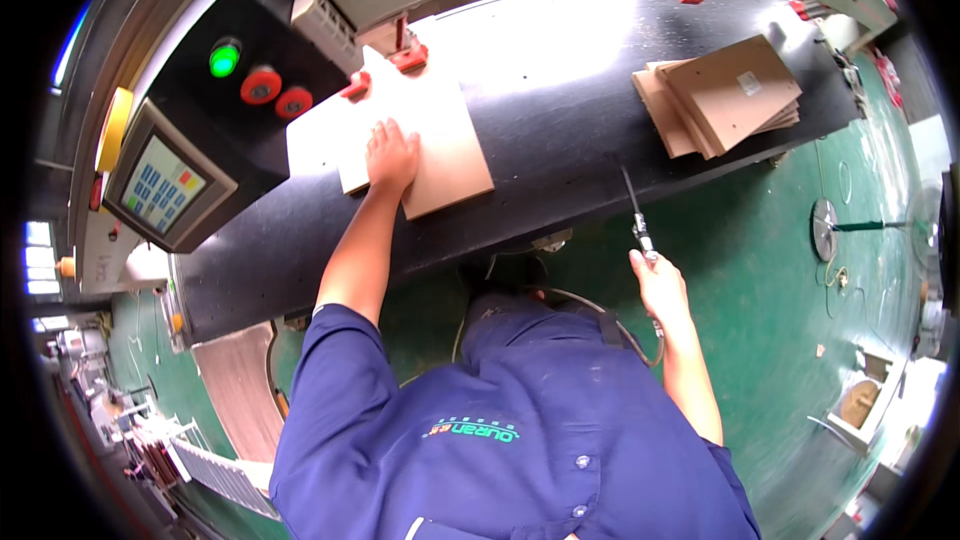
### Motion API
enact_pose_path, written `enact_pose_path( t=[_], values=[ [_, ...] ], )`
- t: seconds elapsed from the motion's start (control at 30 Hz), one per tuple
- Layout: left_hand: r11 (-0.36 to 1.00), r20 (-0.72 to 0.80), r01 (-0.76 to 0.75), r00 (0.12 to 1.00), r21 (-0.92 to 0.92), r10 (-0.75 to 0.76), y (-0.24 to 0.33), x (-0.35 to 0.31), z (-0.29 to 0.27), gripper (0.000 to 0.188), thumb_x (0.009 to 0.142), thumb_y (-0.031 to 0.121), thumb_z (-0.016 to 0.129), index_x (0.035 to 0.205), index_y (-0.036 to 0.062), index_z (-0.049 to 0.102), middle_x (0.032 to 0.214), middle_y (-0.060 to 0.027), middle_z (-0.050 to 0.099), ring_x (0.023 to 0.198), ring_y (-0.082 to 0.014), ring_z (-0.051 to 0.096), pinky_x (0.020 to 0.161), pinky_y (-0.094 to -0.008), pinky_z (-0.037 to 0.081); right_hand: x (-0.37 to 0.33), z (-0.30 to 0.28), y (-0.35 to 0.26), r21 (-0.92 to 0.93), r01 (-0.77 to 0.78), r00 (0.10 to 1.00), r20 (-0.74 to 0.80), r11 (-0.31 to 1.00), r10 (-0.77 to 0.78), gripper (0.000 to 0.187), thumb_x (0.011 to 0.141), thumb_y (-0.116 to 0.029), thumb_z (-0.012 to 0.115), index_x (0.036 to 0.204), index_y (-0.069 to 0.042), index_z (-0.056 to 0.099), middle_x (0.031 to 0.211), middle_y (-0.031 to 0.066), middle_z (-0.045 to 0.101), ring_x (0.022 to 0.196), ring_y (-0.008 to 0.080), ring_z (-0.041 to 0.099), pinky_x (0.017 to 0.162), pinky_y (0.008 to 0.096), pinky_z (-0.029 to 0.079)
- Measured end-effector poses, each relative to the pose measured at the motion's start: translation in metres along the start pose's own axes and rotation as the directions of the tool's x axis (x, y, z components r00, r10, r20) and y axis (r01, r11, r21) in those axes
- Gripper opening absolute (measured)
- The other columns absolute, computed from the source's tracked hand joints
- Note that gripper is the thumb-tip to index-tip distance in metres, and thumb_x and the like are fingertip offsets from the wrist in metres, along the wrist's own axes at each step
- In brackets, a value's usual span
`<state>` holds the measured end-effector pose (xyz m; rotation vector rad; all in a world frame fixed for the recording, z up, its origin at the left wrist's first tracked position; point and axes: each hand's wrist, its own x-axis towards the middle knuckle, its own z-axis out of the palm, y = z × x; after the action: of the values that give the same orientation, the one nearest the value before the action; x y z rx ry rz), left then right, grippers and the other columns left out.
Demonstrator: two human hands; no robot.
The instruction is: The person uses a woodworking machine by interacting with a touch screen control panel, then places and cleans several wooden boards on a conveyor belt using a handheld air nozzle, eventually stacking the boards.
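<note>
Shows at far left one flat, glossy screen [165, 185] in a grey frame, beside a smooth black box [275, 45]. Bears on that box one round green light [225, 59], lit, and two round red buttons [261, 85]. Below, on the smooth green floor [775, 330], includes one brown panel [238, 375] with a wavy edge.

Lays the left hand [392, 155] flat on smooth, pale boards [450, 165], with fingers outstretched and nearly together. Numbers at least two boards there, straight-edged, lying on the dark, flat table [560, 105]; blurs their seams in glare. Sets two red blocks [408, 59] at their far edge.

Wears a navy cloth shirt [520, 370], with two round buttons visible. Closes the right hand [662, 292], well apart from the left, around one silvery air gun [642, 230] with a long, thin, dark nozzle. Points that nozzle over the table's near edge; cannot tell whether touching. Trails one thin, curving hose [628, 340] near the grip.

Piles on the table's right one uneven stack [725, 95] of square-cornered brown boards, at least four, too overlapped for an exact count. Marks the topmost with one small white label [748, 83]. Ends at far right with one open pale box [880, 365], holding one round brown disc [860, 404].
</note>
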<state>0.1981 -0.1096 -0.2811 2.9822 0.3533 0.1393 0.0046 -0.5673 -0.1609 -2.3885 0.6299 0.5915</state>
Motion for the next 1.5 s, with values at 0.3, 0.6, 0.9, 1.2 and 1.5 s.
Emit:
enact_pose_path(
  t=[0.3,0.6,0.9,1.2,1.5],
  values=[
    [0.999,0.105,0.035,0.994,0.041,-0.039,0.002,-0.002,0.002,0.075,0.1,0.051,0.036,0.154,-0.0003,0.022,0.16,-0.0253,0.018,0.15,-0.0393,0.016,0.121,-0.0506,0.013,-0.017,-0.026,0.003,0.471,-0.071,0.996,-0.006,0.879,0.084,0.041,0.098,-0.045,0.057,0.08,-0.009,0.052,0.054,-0.0001,0.048,0.041,0.0103,0.047,0.04,0.0287,0.04],
    [0.997,0.152,0.068,0.986,0.025,-0.071,-0.011,-0.005,-0.001,0.076,0.101,0.05,0.036,0.155,0.0001,0.019,0.161,-0.0251,0.014,0.151,-0.0391,0.012,0.121,-0.0514,0.009,0.05,-0.061,-0.072,0.955,-0.244,0.926,0.282,0.17,-0.251,0.048,0.099,-0.053,0.051,0.075,-0.011,0.054,0.056,0.009,0.057,0.039,0.0206,0.049,0.035,0.03,0.036],
    [0.997,0.204,0.075,0.976,0.037,-0.081,0.003,-0.005,-0.007,0.075,0.101,0.051,0.033,0.156,0.0019,0.018,0.163,-0.0235,0.011,0.151,-0.038,0.008,0.121,-0.0509,0.007,0.092,-0.059,-0.156,0.941,-0.334,0.942,0.333,-0.052,-0.023,0.051,0.094,-0.057,0.058,0.085,-0.008,0.05,0.064,0.0151,0.056,0.047,0.0244,0.052,0.043,0.0349,0.042],
    [0.998,0.162,0.056,0.985,-0.003,-0.055,0.003,-0.007,-0.004,0.075,0.1,0.051,0.035,0.156,0.0022,0.02,0.163,-0.0222,0.013,0.151,-0.0371,0.01,0.122,-0.0505,0.006,0.07,-0.044,-0.193,0.966,-0.257,0.966,0.258,-0.029,0.024,0.052,0.095,-0.056,0.057,0.087,-0.006,0.049,0.065,0.0166,0.057,0.049,0.0249,0.053,0.043,0.0347,0.043],
    [0.999,0.053,0.017,0.998,-0.033,-0.015,0.009,-0.003,0.006,0.076,0.098,0.052,0.037,0.155,0.0022,0.024,0.163,-0.0194,0.018,0.152,-0.0326,0.009,0.122,-0.048,0.006,0.012,-0.025,-0.187,0.6,-0.012,0.906,0.345,0.8,-0.245,0.046,0.096,-0.054,0.057,0.08,-0.011,0.056,0.062,0.007,0.061,0.043,0.0152,0.056,0.036,0.0264,0.039]
  ],
)
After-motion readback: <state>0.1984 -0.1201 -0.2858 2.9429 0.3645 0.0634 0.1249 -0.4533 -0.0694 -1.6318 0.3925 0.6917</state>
